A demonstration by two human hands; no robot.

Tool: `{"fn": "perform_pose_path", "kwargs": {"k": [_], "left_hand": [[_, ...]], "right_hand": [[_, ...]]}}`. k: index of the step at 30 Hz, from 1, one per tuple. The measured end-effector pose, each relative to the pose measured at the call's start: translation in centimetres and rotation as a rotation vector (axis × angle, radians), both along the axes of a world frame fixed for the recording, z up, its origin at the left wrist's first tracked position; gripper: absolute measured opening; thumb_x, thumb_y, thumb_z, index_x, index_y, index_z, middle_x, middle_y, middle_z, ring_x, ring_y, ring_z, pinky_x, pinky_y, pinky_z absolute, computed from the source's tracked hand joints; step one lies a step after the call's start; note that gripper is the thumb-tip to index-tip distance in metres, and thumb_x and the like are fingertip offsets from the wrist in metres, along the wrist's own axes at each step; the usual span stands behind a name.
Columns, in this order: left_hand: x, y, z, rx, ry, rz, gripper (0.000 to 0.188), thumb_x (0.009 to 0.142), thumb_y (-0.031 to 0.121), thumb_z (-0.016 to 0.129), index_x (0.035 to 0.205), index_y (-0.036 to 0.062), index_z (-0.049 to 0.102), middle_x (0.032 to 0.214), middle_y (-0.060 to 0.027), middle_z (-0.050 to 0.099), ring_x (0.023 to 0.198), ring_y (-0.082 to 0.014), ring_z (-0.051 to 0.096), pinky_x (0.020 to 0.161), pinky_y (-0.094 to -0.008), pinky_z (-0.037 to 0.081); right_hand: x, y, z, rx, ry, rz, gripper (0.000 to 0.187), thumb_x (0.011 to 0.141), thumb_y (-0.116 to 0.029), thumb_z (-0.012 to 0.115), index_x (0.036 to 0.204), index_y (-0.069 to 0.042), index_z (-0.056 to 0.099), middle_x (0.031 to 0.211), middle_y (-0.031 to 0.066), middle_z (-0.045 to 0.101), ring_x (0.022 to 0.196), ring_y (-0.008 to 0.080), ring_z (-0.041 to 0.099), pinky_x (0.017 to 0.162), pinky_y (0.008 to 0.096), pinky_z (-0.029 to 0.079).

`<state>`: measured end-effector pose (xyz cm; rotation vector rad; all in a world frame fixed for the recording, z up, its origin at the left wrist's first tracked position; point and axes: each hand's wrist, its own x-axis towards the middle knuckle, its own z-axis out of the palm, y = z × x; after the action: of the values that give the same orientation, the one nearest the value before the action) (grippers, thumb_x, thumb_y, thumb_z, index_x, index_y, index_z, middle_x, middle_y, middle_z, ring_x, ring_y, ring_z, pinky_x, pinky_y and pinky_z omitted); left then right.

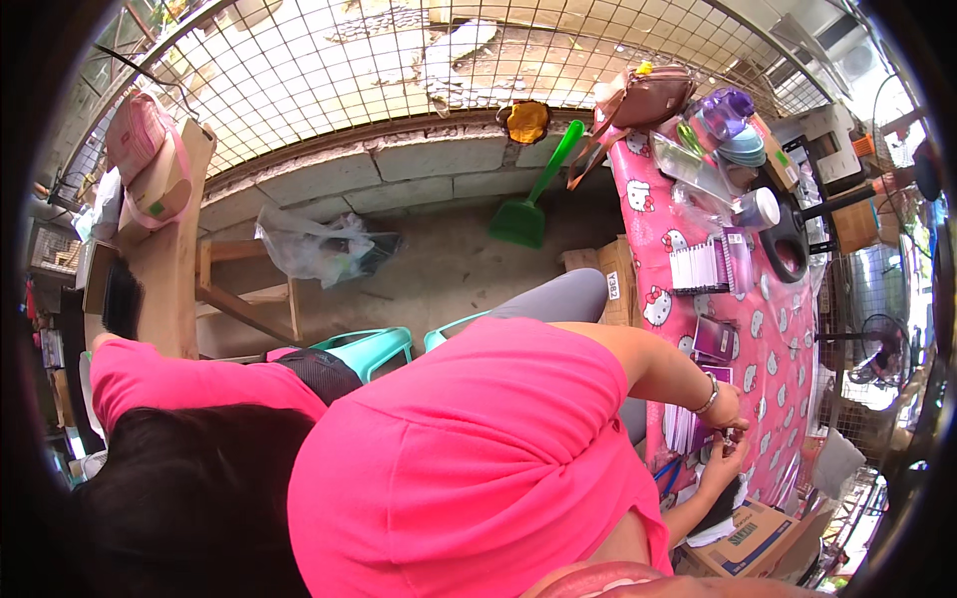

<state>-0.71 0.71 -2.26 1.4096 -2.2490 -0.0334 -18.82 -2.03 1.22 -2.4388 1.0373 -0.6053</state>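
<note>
Both hands meet over the pink tablecloth at the right. My left hand (727,405), a bracelet at its wrist, has its fingers closed at a small dark and shiny thing (733,436). From the lower side my right hand (725,458) reaches up to the same thing with bent fingers. The thing is too small to name, and the fingers partly cover it. Beside my left hand lie purple-covered booklets (681,429) in a stack. A dark purple notebook (714,339) lies just beyond, then spiral notebooks (710,264).
The table with its pink cat-print cloth (778,384) also bears a brown bag (648,98), plastic containers (743,148) and a tape roll (760,209). Cardboard boxes (753,538) stand near my right arm. Another person (199,478) is at the left. A green dustpan (518,221) leans by the wall.
</note>
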Motion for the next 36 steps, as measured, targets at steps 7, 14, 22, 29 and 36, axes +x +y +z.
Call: {"fn": "perform_pose_path", "kwargs": {"k": [7,14,22,29,36], "left_hand": [[-0.2,1.2,0.5,-0.056,0.002,0.007,0.043,0.087,0.025,0.054,0.127,0.0137,0.047,0.078,-0.0003,0.068,0.076,-0.0229,0.067,0.076,-0.0373,0.042],[-0.7,0.8,0.0,-0.033,0.017,0.005,0.042,0.086,0.025,0.054,0.125,0.013,0.047,0.079,-0.0012,0.069,0.078,-0.0234,0.067,0.078,-0.0379,0.041],[-0.3,1.0,-0.3,-0.067,0.046,0.034,0.028,0.085,0.027,0.055,0.11,0.0161,0.052,0.075,0.0,0.067,0.08,-0.0213,0.066,0.08,-0.0374,0.04],[-0.9,1.6,0.8,0.05,-0.009,0.051,0.022,0.084,0.03,0.055,0.103,0.02,0.061,0.081,0.0011,0.069,0.084,-0.0202,0.066,0.084,-0.0378,0.038],[-1.2,1.3,0.3,0.008,0.086,0.038,0.019,0.085,0.033,0.056,0.093,0.0169,0.064,0.079,0.0003,0.069,0.084,-0.0206,0.066,0.084,-0.0387,0.039]], "right_hand": [[-0.6,-0.9,-0.9,-0.115,0.06,0.034,0.028,0.095,-0.015,0.058,0.115,0.004,0.055,0.1,0.0154,0.062,0.093,0.028,0.062,0.082,0.037,0.048],[0.3,1.5,-1.3,-0.173,-0.087,-0.012,0.024,0.097,-0.015,0.053,0.107,0.006,0.058,0.098,0.0186,0.062,0.088,0.0299,0.059,0.08,0.0396,0.046],[0.5,2.5,1.2,-0.167,-0.041,0.023,0.028,0.091,-0.016,0.064,0.111,0.001,0.055,0.087,0.0096,0.057,0.076,0.022,0.056,0.069,0.0333,0.045],[-1.5,0.4,0.2,0.512,-0.236,-0.082,0.027,0.092,-0.015,0.064,0.113,-0.004,0.05,0.095,0.0048,0.059,0.068,0.0084,0.053,0.054,0.0221,0.04],[-2.3,-0.6,-0.1,0.399,-0.112,-0.004,0.018,0.097,-0.019,0.055,0.108,-0.006,0.052,0.089,0.002,0.059,0.06,0.0058,0.05,0.05,0.02,0.036]]}}
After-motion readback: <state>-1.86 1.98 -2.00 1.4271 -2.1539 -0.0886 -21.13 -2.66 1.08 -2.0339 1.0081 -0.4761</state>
